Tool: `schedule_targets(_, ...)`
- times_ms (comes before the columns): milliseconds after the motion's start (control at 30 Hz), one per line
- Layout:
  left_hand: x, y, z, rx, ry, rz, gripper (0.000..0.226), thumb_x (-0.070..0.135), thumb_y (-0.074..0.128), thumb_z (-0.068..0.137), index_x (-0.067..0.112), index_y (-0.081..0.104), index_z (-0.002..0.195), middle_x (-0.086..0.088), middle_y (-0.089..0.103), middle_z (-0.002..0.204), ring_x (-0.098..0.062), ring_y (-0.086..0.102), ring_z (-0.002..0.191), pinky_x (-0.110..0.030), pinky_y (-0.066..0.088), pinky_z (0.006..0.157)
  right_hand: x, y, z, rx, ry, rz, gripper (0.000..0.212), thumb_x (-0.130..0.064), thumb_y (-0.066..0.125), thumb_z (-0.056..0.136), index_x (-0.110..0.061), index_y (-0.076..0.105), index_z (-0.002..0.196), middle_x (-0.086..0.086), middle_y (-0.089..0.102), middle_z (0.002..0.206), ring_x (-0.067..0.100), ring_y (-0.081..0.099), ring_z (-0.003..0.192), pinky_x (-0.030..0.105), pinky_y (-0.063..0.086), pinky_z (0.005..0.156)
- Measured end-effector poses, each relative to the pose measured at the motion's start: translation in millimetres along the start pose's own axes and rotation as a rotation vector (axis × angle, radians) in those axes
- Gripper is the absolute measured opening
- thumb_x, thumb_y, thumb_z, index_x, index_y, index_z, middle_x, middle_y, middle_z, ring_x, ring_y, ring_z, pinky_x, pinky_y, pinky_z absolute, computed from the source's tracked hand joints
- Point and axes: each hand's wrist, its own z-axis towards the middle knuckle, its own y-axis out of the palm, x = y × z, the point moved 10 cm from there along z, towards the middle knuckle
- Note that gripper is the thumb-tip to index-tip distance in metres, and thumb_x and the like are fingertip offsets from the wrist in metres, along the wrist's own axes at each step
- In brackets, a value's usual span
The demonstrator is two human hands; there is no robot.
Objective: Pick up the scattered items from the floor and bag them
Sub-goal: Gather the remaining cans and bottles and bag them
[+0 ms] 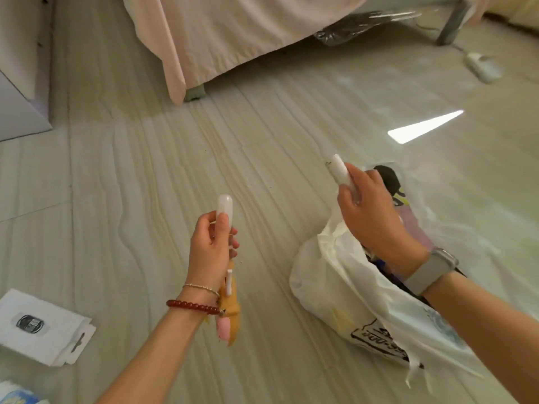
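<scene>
My left hand (pixel 211 249) grips a small translucent white capsule-shaped piece (pixel 224 207), held upright above the floor. A yellow and pink soft item (pixel 229 319) lies on the floor just below that wrist. My right hand (pixel 367 211) holds a second white rounded piece (pixel 338 167), raised over the mouth of a white plastic bag (pixel 329 290). The bag sits on the floor at the right, open, with dark items inside and black print on its side.
White paper packets (pixel 43 328) lie on the floor at the lower left. A bed with a pink sheet (pixel 221 39) and grey legs stands at the back, clear plastic wrap (pixel 364 24) beneath it. A white power strip (pixel 481 65) lies far right.
</scene>
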Motion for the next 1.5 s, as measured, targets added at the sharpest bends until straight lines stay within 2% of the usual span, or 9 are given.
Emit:
schedule_targets(300,52,111,-60,-0.303,-0.088,-0.205,0.013,0.025,0.04,0.095,0.018,0.048,0.088,-0.001,0.054,0.074,-0.003,0.055,0.051,-0.024,0.048,0.055,129,-69,-34,-0.093,0.216,-0.352,0.034,-0.014,0.049,0.092,-0.012,0.055,0.125,0.015,0.059,0.125,0.032,0.053,0.112,0.046,0.042,0.097)
schedule_targets(467,73,150,-69,-0.31,-0.22,-0.479,0.013,0.022,0.039,0.096,0.012,0.046,0.093,-0.004,0.052,0.079,-0.016,0.053,0.069,-0.034,0.05,0.065,65,-43,-65,-0.469,0.067,0.228,0.042,-0.038,0.048,0.09,-0.021,0.049,0.129,-0.001,0.06,0.123,0.003,0.051,0.11,0.009,0.04,0.09)
schedule_targets(567,88,168,-63,-0.27,-0.233,-0.575,0.022,0.024,0.04,0.096,0.011,0.044,0.113,-0.005,0.05,0.083,-0.016,0.053,0.074,-0.037,0.051,0.069,49,-35,-84,-0.572,0.137,0.547,0.067,-0.059,0.056,0.076,-0.03,0.037,0.133,-0.003,0.057,0.122,0.011,0.059,0.107,0.027,0.05,0.091)
schedule_targets(667,98,189,-62,-0.286,-0.218,-0.59,0.028,0.025,0.043,0.095,0.013,0.041,0.12,-0.005,0.048,0.089,-0.016,0.052,0.078,-0.039,0.052,0.075,52,-52,-80,-0.44,0.057,0.416,0.065,-0.049,0.067,0.074,-0.025,0.039,0.128,-0.01,0.056,0.098,0.009,0.061,0.083,0.027,0.053,0.074)
schedule_targets(833,95,200,-58,-0.318,0.033,-0.034,0.024,0.035,0.047,0.092,0.021,0.049,0.111,-0.001,0.053,0.115,-0.017,0.05,0.111,-0.036,0.04,0.098,86,-99,-70,-0.084,0.064,0.098,0.036,-0.037,0.058,0.086,-0.02,0.047,0.115,-0.003,0.058,0.091,0.019,0.055,0.074,0.035,0.046,0.068)
schedule_targets(967,26,177,-42,-0.191,-0.011,0.698,0.075,0.05,0.052,0.083,0.013,0.022,0.141,-0.011,0.022,0.15,-0.03,0.018,0.138,-0.047,0.022,0.112,125,-114,-61,-0.025,0.219,-0.303,0.035,-0.047,0.047,0.089,-0.019,0.049,0.108,0.0,0.06,0.099,0.027,0.057,0.083,0.03,0.035,0.063)
schedule_targets(1100,-28,170,-41,-0.251,-0.31,0.503,0.078,0.044,0.052,0.087,0.004,0.013,0.143,-0.015,0.024,0.15,-0.032,0.031,0.134,-0.043,0.032,0.108,130,-96,-61,-0.083,0.129,-0.655,0.034,-0.042,0.04,0.093,-0.013,0.05,0.108,0.007,0.057,0.103,0.028,0.056,0.09,0.031,0.034,0.059)
schedule_targets(1333,1,170,-36,-0.197,-0.063,0.422,0.031,0.023,0.055,0.088,0.003,0.06,0.111,-0.012,0.061,0.115,-0.02,0.052,0.094,-0.029,0.042,0.082,150,-51,-81,-0.392,0.068,-0.644,0.051,-0.053,0.026,0.092,-0.019,0.039,0.128,0.008,0.049,0.125,0.029,0.045,0.113,0.036,0.041,0.085)
schedule_targets(1500,1,167,-37,-0.147,-0.017,0.463,0.028,0.022,0.053,0.089,0.005,0.06,0.109,-0.013,0.061,0.117,-0.018,0.05,0.093,-0.028,0.04,0.082,169,-90,-81,-0.126,0.136,-0.651,0.058,-0.047,0.012,0.089,-0.02,0.034,0.135,0.008,0.038,0.144,0.029,0.026,0.137,0.05,0.018,0.111)
